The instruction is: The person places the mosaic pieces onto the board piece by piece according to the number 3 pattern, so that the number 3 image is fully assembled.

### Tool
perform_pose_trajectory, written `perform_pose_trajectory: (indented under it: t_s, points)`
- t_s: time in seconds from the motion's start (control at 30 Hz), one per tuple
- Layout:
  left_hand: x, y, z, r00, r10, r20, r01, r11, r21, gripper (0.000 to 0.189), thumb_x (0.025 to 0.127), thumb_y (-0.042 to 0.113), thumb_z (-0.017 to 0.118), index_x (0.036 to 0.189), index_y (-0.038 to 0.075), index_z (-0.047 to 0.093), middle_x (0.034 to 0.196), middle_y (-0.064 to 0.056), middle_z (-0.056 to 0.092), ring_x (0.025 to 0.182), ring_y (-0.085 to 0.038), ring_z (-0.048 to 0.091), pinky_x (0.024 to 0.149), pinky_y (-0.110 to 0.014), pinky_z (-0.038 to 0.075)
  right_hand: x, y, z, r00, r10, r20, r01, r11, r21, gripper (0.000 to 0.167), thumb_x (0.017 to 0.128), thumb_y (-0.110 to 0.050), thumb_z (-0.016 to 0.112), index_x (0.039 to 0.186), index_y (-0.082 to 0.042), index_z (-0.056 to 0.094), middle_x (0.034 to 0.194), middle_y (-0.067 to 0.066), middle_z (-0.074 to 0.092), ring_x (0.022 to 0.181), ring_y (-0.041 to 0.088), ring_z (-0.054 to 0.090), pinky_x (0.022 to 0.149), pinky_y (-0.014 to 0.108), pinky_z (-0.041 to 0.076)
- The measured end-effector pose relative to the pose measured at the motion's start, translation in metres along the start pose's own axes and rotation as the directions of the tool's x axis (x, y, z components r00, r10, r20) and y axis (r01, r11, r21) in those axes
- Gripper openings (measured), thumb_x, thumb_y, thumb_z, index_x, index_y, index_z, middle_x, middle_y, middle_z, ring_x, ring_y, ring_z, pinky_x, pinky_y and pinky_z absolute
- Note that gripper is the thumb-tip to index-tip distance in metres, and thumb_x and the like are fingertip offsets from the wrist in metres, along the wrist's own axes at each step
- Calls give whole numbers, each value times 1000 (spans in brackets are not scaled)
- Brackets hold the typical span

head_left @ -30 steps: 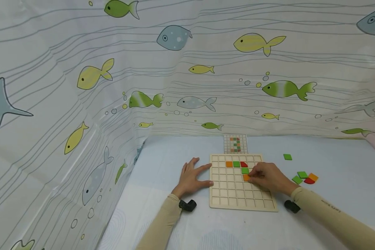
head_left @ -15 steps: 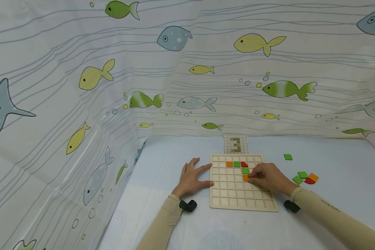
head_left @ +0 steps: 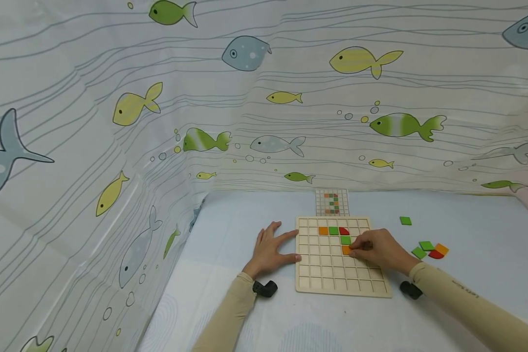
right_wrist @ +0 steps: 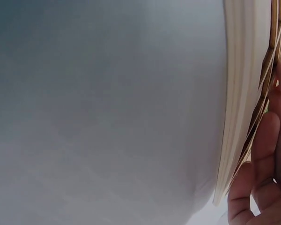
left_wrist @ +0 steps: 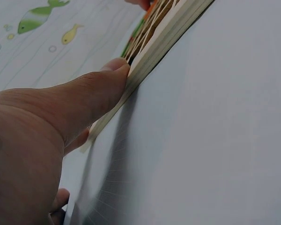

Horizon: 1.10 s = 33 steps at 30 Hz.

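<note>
A wooden grid board [head_left: 321, 271] lies on the table with a row of orange, green and red tiles near its top. Below the red quarter-round tile [head_left: 343, 231] sits a green square tile [head_left: 345, 240], and under that an orange square tile [head_left: 346, 250]. My right hand [head_left: 378, 249] pinches this orange tile at its right side, between thumb and forefinger. With fingers spread, my left hand [head_left: 268, 252] touches the board's left edge; in the left wrist view its thumb [left_wrist: 114, 77] presses against the wooden rim. The right wrist view shows curled fingers [right_wrist: 264, 145] beside the board's opposite edge.
Behind the board lies a small pattern card [head_left: 332, 203] with coloured squares on a grid. To the right are a lone green tile [head_left: 405, 221] and a loose cluster with green tiles [head_left: 426, 246], an orange tile [head_left: 442, 249] and a red one [head_left: 436, 254]. A fish-printed curtain [head_left: 317, 146] stands behind.
Both hands and the board's tiles keep their places; the head view has shifted only very slightly.
</note>
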<state>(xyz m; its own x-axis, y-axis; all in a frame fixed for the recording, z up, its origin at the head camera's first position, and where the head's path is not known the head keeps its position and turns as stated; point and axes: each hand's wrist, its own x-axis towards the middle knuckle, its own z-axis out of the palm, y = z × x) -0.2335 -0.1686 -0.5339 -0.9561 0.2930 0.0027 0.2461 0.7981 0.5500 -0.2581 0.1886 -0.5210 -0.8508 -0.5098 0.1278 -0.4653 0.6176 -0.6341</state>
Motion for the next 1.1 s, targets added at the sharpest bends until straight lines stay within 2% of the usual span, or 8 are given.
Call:
perform_pose_trajectory:
  t_s: [0.23,0.53,0.73,0.97,1.1]
  points:
    - [1,0,0,1000,-1,4,1,1000,-1,73,90,57,79,155,34,56,173,-18,24,164,-38,18,132,-63,6,-1,-5,0,999,4,-40,-5,1000,-30,13,86,-24,90,96,-17,86,95,-6,81,83,3,69,70,20,58]
    - [1,-1,1,1000,4,4,-4,1000,5,73,90,59,78,155,33,56,173,-19,24,163,-38,19,132,-64,6,-8,-7,-18,994,103,-49,-105,994,-38,21,87,-25,89,104,-13,85,92,-7,78,79,6,60,67,20,52]
    - [1,-2,1,1000,-5,5,5,1000,15,73,90,59,78,155,35,56,173,-18,24,164,-36,18,132,-63,6,-22,9,-43,994,79,-69,-87,990,-109,22,87,-22,89,104,-11,84,87,-10,74,77,3,58,62,20,50]
    - [2,-2,3,1000,-11,4,11,1000,14,73,90,59,78,155,34,56,173,-17,24,164,-36,18,132,-63,6,-47,32,-78,997,53,-58,-63,982,-180,18,88,-17,87,104,-10,84,99,-3,81,78,-4,58,64,21,50]
    - [2,-2,3,1000,-7,-1,7,1000,16,72,91,59,78,155,35,56,173,-17,25,164,-37,19,132,-63,7,-60,45,-91,995,88,-48,-97,966,-239,21,87,-18,88,105,-11,84,99,-4,80,81,-3,59,68,22,52]
